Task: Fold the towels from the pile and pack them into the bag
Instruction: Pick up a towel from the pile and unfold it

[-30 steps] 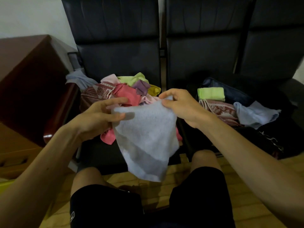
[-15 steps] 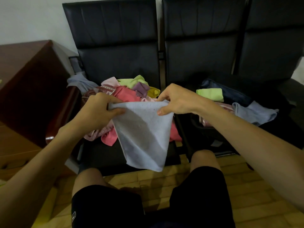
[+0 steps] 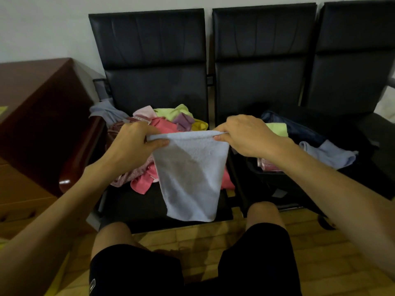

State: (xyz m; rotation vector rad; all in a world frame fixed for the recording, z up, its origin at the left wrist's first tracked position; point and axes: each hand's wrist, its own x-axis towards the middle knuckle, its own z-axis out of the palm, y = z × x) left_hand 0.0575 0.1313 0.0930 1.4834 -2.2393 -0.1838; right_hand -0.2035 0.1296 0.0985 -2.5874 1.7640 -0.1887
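Note:
A light blue towel (image 3: 190, 176) hangs in front of me, stretched by its top edge. My left hand (image 3: 133, 144) pinches the top left corner and my right hand (image 3: 245, 135) pinches the top right corner. Behind the towel, on the left black seat, lies the pile of towels (image 3: 171, 120) in pink, green, purple and yellow. On the middle seat stands the dark open bag (image 3: 299, 133), with a folded green towel (image 3: 277, 128), a patterned pink one (image 3: 267, 166) and a pale blue cloth (image 3: 329, 154) draped over its edge.
A row of black chairs (image 3: 154, 71) stands against the wall. A dark wooden cabinet (image 3: 36, 116) is close on the left. My knees in black shorts (image 3: 136, 272) are below, over a wooden floor (image 3: 213, 242).
Both hands have pulled apart and raised the towel, so its top edge is now taut and straight and the cloth hangs flatter. The view has tilted up a little.

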